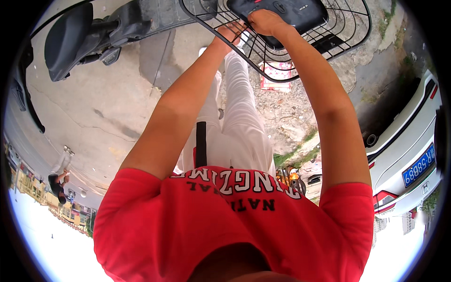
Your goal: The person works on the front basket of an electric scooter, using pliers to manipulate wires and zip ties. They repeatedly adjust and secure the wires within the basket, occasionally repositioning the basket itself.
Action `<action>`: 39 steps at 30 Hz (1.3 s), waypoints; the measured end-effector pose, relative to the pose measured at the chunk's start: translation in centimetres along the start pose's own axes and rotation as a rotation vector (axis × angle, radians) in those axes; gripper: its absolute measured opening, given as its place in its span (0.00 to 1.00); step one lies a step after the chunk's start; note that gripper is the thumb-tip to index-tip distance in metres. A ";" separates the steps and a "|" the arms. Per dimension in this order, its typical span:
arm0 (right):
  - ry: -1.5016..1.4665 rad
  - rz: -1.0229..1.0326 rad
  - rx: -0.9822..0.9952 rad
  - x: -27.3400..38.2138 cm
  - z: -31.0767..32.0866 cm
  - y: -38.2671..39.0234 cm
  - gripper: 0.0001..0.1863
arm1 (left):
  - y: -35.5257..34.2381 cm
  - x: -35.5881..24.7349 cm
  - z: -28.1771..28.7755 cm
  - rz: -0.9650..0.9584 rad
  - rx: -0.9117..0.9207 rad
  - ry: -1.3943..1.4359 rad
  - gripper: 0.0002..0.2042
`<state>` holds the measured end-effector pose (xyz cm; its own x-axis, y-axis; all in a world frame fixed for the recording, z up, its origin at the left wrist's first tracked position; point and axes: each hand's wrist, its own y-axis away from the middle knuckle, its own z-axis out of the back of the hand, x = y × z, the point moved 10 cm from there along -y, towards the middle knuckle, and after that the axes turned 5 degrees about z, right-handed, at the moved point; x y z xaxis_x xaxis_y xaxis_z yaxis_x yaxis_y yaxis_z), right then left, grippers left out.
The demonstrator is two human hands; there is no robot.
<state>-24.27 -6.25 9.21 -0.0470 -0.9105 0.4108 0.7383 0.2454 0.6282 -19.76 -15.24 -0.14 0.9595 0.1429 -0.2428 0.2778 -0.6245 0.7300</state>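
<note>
A black wire basket spans the top of the view, with a smooth black case with rounded corners inside it. Over the case's left edge sits my right hand. Its fingers are curled closed, and what they grip is hidden. Just to the left, my left hand is at the basket's left side, close to my right fingertips. Wires cross over that hand, and its fingers are partly hidden, so their grip cannot be made out.
Left of the basket is a dark scooter seat. A red-and-white patterned packet lies on the rough ground beneath the basket. At right stands a white car. Far left, a person is on the pavement.
</note>
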 end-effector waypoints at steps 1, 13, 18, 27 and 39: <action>0.009 0.023 -0.011 0.3 -0.3 -0.1 0.09 | 0.0 0.5 0.8 0.006 -0.028 0.059 0.09; -0.150 0.013 0.088 -0.8 -2.7 0.0 0.07 | 0.2 1.3 1.0 -0.042 -0.066 0.047 0.08; -0.080 -0.042 0.111 -1.0 -3.2 0.4 0.11 | 1.6 1.5 -0.1 0.118 -0.070 0.140 0.13; 0.010 -0.013 0.109 0.0 -2.6 0.0 0.09 | 0.8 1.4 2.2 -0.073 -0.180 0.028 0.12; 0.034 0.081 0.095 0.5 -3.1 -0.3 0.10 | 1.5 1.7 2.4 -0.021 -0.140 -0.002 0.12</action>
<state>-22.40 -7.79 7.16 0.0344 -0.8968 0.4411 0.6716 0.3476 0.6543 -17.85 -17.79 -0.92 0.9532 0.1536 -0.2604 0.3022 -0.5084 0.8063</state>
